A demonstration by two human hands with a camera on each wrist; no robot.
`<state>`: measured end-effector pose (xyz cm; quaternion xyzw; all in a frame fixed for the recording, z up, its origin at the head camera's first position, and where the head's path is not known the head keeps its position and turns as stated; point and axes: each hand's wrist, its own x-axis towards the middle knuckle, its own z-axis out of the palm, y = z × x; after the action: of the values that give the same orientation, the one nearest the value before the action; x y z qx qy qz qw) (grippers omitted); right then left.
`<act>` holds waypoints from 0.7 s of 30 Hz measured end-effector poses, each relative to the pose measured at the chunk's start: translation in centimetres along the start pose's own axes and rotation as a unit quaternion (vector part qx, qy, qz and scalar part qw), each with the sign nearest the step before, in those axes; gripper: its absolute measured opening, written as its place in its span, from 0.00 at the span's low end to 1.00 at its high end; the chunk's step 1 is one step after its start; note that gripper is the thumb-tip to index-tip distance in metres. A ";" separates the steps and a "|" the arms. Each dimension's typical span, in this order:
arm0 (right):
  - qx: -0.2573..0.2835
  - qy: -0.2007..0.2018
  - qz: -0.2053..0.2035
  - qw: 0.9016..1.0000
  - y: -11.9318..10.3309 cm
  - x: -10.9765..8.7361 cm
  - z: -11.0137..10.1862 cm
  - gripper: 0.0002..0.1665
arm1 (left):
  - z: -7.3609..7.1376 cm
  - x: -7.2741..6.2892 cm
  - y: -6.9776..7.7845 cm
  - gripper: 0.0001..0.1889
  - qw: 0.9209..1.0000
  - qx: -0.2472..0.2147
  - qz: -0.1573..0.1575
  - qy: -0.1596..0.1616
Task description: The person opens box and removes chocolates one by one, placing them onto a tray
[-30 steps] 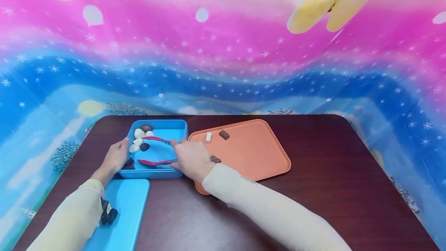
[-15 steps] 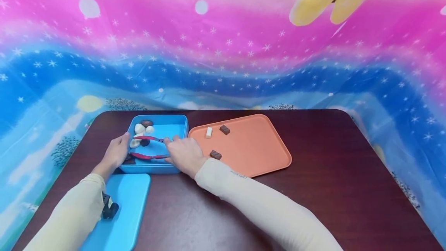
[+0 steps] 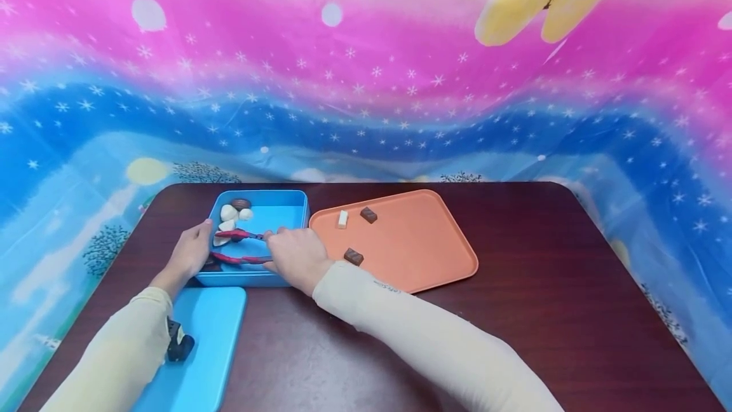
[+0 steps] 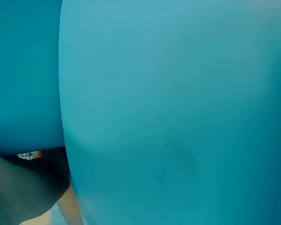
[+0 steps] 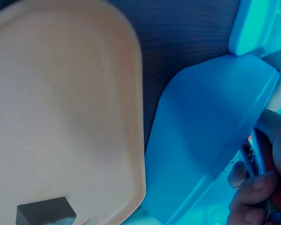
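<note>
Remotely, I had the right hand (image 3: 297,256) gripping red tongs (image 3: 243,260), prongs spread, over the blue box (image 3: 246,280) just left of it. The left hand (image 3: 190,250) touched the box's side, finger curl indeterminable. Rightward lay the orange tray (image 3: 412,243).

Both sleeved arms (image 3: 108,348) extended forward, left hand (image 3: 187,252) angled inward, right hand (image 3: 298,257) with fingers (image 5: 257,188) curled.
</note>
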<state>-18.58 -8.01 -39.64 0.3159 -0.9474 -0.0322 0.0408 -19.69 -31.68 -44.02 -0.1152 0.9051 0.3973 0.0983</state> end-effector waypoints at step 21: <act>0.053 -0.027 0.047 0.997 -0.1 -0.2 0.6 0.33 | 0.1 0.3 0.0 0.42 1.000 0.002 0.004 0.002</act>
<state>-18.41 -7.92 -40.22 0.2717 -0.9623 0.0113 -0.0005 -19.95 -31.66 -44.14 -0.1126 0.9067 0.3953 0.0950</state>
